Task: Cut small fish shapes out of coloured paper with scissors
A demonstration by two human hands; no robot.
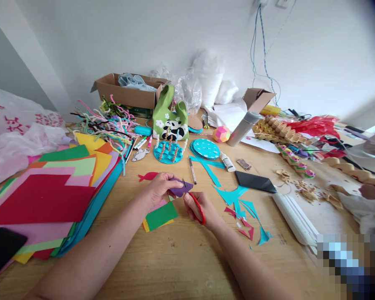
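My left hand (162, 186) pinches a small piece of purple felt (178, 191) over the middle of the table. A pair of red-handled scissors (200, 210) is gripped in my right hand (197, 205), its dark blades at the purple piece. Under and beside my hands lie a green felt rectangle (161, 216) with yellow and pink pieces around it. Just behind my left hand rests a red fish-shaped cutout (148, 176). Beyond my hands are a pen (193, 171) and a blue disc with twisted cords (168, 153).
Stacked coloured felt sheets (40, 196) fill the left side, with a black phone-like object (3, 250) on them. Blue scraps (233, 195) and red scraps (246, 231) lie right of my hands. A glue bottle (227, 162), white power strip (295, 218) and grey cylinder (242, 130) stand or lie farther off.
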